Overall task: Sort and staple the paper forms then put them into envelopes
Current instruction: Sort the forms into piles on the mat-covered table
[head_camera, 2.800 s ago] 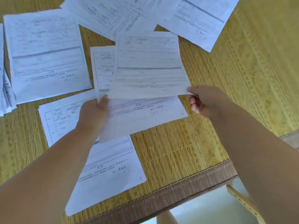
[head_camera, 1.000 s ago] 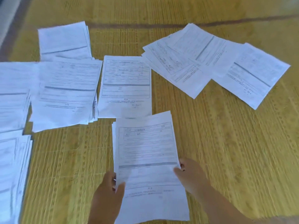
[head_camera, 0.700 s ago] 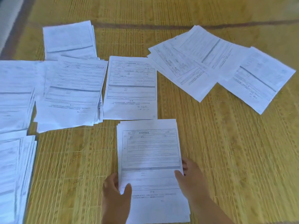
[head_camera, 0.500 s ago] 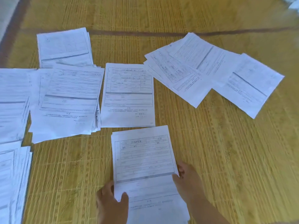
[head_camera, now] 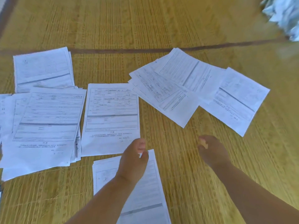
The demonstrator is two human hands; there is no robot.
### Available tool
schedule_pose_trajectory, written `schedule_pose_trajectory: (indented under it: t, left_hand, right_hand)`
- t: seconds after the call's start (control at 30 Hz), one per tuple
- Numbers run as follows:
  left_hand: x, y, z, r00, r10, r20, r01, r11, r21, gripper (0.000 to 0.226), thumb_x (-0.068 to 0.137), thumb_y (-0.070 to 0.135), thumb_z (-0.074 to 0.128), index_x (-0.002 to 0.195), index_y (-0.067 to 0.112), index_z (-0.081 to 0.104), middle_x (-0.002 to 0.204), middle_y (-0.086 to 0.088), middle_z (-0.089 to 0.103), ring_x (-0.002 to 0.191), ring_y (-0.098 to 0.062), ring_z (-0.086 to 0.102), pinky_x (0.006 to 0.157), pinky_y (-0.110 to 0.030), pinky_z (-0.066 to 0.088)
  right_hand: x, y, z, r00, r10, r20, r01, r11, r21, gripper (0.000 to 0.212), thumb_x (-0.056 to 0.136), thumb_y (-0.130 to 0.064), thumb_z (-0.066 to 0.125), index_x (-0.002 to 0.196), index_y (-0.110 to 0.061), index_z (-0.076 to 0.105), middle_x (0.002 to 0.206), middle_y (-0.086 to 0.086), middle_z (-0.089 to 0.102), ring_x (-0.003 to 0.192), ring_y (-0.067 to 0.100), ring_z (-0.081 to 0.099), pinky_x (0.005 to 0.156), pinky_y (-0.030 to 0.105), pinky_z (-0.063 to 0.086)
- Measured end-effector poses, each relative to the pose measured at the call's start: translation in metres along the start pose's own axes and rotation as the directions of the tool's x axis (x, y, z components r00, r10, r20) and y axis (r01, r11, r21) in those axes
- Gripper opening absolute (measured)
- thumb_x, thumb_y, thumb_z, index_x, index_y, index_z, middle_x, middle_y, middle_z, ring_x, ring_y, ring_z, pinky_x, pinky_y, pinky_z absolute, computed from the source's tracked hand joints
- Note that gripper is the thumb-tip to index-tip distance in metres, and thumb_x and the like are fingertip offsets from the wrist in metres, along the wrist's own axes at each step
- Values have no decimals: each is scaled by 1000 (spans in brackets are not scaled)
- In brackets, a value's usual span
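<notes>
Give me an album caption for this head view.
Both hands hover over forms spread on a straw mat.

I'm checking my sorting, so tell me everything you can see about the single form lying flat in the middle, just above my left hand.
The middle form is a white printed sheet with a ruled table, a dark band across the middle and small text below, too blurred to read. It lies flat and upright on the woven mat. Its left edge meets the left stack. The left hand hovers at its lower right corner; contact is unclear.
</notes>
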State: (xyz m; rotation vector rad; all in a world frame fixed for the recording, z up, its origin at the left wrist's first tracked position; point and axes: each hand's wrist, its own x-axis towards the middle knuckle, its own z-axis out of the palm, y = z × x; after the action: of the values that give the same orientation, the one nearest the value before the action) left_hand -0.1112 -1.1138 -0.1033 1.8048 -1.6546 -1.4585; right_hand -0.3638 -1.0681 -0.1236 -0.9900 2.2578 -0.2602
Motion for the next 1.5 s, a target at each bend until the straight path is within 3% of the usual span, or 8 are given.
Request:
schedule_pose_trajectory:
  t: [0.1,0.2,0.4,0.6,0.77,1.0,1.2,1.5]
  left_hand:
    - [40,39,18,989,-145,-12,137,961,-240,31,91,7,47,112,27,58,102,13,63,86,-8,57,65,-20,42]
    - [80,66,32,994,-68,-87,63,996,-65,39,95,16,47,129,34,50,123,16,55,102,-4,54,64,-12,43]
    - [155,109,101,943,327,52,-297,763,575,63,99,33,46,153,23,15,160,5,7,147,-13,8,117,-24,13]
    - [253,126,124,987,145,-68,-24,553,833,73,92,66,26,150,41,-12,159,0,-23,147,-26,-14,116,-55,0]
    - [274,104,136,997,10,-76,59,534,844,69,90,70,12,144,46,-23,155,2,-32,145,-28,-23,115,-57,-8]
    - [204,84,188,999,23,-34,14,583,812,69,79,73,-8,136,46,-36,146,2,-46,140,-27,-33,113,-55,-17]
    - [111,48,227,996,92,-18,-38,573,818,69,93,66,13,152,31,20,159,-13,19,141,-38,20,106,-59,13]
    - [46,17,214,983,102,154,-184,525,831,74,88,74,4,150,37,20,157,-12,24,140,-40,21,103,-66,28]
  right_hand:
    - [50,3,-20,985,-152,-76,143,983,-116,40,94,-18,51,134,-21,49,152,-1,34,99,24,60,80,37,51]
    - [106,6,-38,966,-232,-113,205,955,-214,55,96,-26,50,148,-24,33,161,3,15,141,25,32,119,45,16]
    - [206,30,-91,951,-297,-87,261,922,-286,65,97,-35,48,154,-20,18,163,8,6,148,25,14,118,48,14]
    - [265,48,-97,876,-450,174,468,702,-537,73,81,-76,5,148,-49,-9,158,-7,-27,149,19,-13,116,53,-3]
    - [280,70,-75,852,-497,166,498,670,-550,63,77,-74,-12,133,-54,-32,145,-14,-43,146,16,-24,114,52,-14]
    - [222,135,-70,838,-520,168,521,668,-531,62,95,-67,13,152,-41,16,161,2,16,143,27,22,106,59,15]
    - [130,208,-68,879,-466,98,449,742,-499,62,93,-68,16,147,-38,27,155,7,31,135,31,34,101,60,22]
    - [25,257,-58,921,-367,132,382,780,-495,59,95,-65,15,151,-45,13,158,2,27,139,24,28,107,49,24]
